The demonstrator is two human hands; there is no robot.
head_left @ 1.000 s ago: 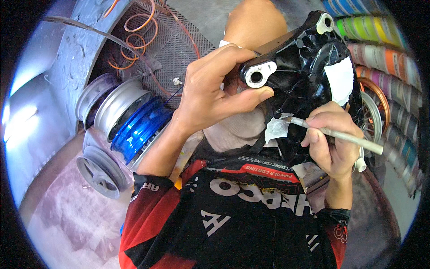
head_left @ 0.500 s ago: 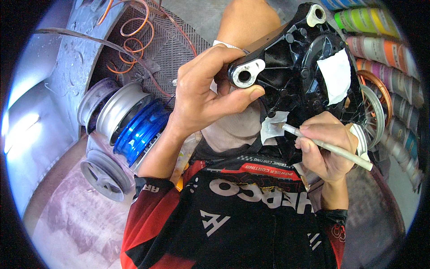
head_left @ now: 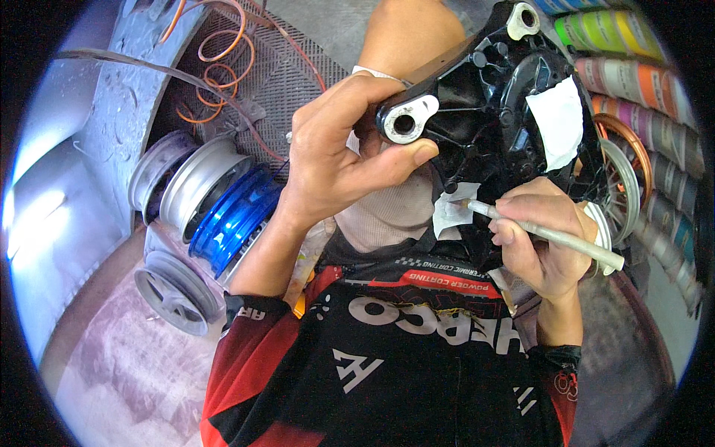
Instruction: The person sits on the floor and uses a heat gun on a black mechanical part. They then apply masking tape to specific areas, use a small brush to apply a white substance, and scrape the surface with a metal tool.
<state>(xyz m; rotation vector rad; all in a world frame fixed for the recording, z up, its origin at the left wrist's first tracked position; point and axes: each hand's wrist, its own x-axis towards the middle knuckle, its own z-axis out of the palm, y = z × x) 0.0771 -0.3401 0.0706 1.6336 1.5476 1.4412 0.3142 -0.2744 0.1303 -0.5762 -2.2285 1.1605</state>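
Note:
A glossy black ribbed metal casting (head_left: 469,112), with bare pale metal around its bolt holes, is tilted over my lap. My left hand (head_left: 342,141) grips its left edge by a lug (head_left: 406,119), thumb in front. In my right hand (head_left: 547,231) is a slim whitish pen-like tool (head_left: 555,236), held like a pencil. Its narrow tip meets a small white masking patch (head_left: 452,217) on the casting's near side; the exact tip shape is too small to tell. A larger white masking patch (head_left: 557,127) covers a rounded area farther right.
Silver, grey and blue wheel rims (head_left: 231,216) stand at left, with a grey spoked wheel (head_left: 173,294) below them. A coiled orange hose (head_left: 223,78) hangs at upper left. Colour sample rolls (head_left: 633,82) line the right side, beside a copper-coloured rim (head_left: 633,149).
The pen-like tool's tip has shifted slightly left and up over the small patch, and its rear end has tipped a little higher. My left hand keeps its grip; the casting has barely moved.

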